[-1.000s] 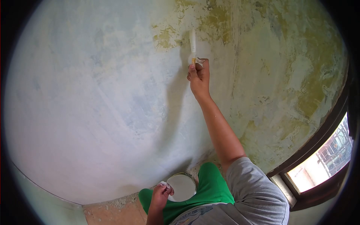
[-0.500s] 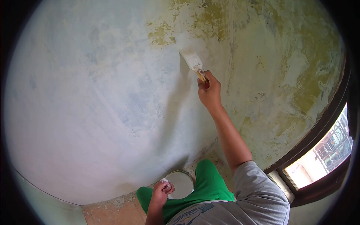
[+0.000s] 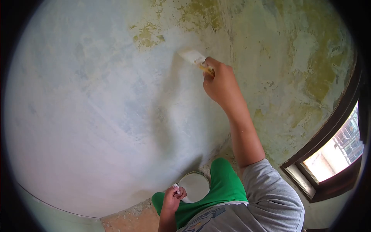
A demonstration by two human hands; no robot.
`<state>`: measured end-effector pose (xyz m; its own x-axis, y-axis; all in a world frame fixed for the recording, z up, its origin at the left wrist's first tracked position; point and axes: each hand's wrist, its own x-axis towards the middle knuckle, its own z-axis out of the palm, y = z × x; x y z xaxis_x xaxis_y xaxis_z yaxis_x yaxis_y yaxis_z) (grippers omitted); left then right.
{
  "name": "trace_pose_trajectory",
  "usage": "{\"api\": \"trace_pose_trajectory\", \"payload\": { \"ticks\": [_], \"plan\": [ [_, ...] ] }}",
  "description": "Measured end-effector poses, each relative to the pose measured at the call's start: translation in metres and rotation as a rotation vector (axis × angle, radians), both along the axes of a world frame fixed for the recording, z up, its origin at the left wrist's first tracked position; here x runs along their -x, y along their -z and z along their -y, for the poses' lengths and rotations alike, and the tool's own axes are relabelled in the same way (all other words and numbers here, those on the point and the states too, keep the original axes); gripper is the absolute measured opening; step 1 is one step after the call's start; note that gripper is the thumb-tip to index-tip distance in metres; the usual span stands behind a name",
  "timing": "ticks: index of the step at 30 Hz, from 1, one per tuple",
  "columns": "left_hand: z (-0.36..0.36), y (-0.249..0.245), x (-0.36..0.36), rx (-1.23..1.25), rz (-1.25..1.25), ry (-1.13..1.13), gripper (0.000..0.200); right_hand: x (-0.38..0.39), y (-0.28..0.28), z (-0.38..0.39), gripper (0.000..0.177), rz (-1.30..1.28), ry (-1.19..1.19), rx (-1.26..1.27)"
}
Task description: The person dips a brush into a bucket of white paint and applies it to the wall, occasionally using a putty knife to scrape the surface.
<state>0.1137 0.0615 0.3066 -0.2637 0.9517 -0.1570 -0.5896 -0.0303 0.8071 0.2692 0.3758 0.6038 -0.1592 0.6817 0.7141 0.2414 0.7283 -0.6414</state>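
Note:
My right hand point(image 3: 221, 83) is raised against the wall point(image 3: 96, 108) and grips a paint brush point(image 3: 194, 57) by its yellowish handle. The white-coated bristles press on the wall, pointing up and left, at the border between fresh white paint and old yellow-green patches point(image 3: 147, 36). My left hand point(image 3: 173, 196) hangs low by my green-clad knee, fingers curled with white paint on them, right beside a round paint bucket point(image 3: 195, 186) holding white paint. What the left hand holds, if anything, cannot be made out.
The left part of the wall is painted pale white-blue; the right part point(image 3: 309, 69) is stained green-yellow. A dark-framed window point(image 3: 332, 154) sits at the lower right. Bare reddish floor point(image 3: 127, 220) with debris runs along the wall's base.
My right hand has swept the brush down and leftward, tilting it from upright to nearly flat. The view shifted slightly; my left hand stays by the bucket.

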Motion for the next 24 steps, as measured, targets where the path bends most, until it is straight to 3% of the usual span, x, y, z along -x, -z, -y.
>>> {"api": "trace_pose_trajectory", "payload": {
  "ticks": [4, 7, 9, 13, 19, 24],
  "plan": [
    [-0.003, 0.001, 0.004, 0.019, -0.044, 0.004, 0.034, 0.014, -0.011, -0.012, 0.025, -0.102, -0.013, -0.102],
    [-0.004, 0.0, 0.003, 0.046, -0.047, -0.041, 0.034, 0.017, -0.012, -0.014, 0.032, 0.087, -0.038, 0.016],
    [-0.004, 0.004, 0.003, 0.005, -0.071, 0.028, 0.035, 0.001, -0.018, -0.008, 0.036, 0.18, 0.036, -0.106],
    [-0.006, 0.009, 0.002, 0.034, -0.078, 0.118, 0.035, -0.001, -0.034, -0.015, 0.037, 0.078, 0.06, -0.059],
    [-0.005, 0.003, 0.003, 0.031, -0.085, 0.07, 0.036, -0.009, -0.043, -0.002, 0.04, 0.194, 0.108, 0.015],
    [-0.006, 0.004, 0.003, 0.024, -0.026, 0.055, 0.033, 0.01, -0.034, -0.013, 0.04, 0.128, 0.162, -0.077]
  ]
}}
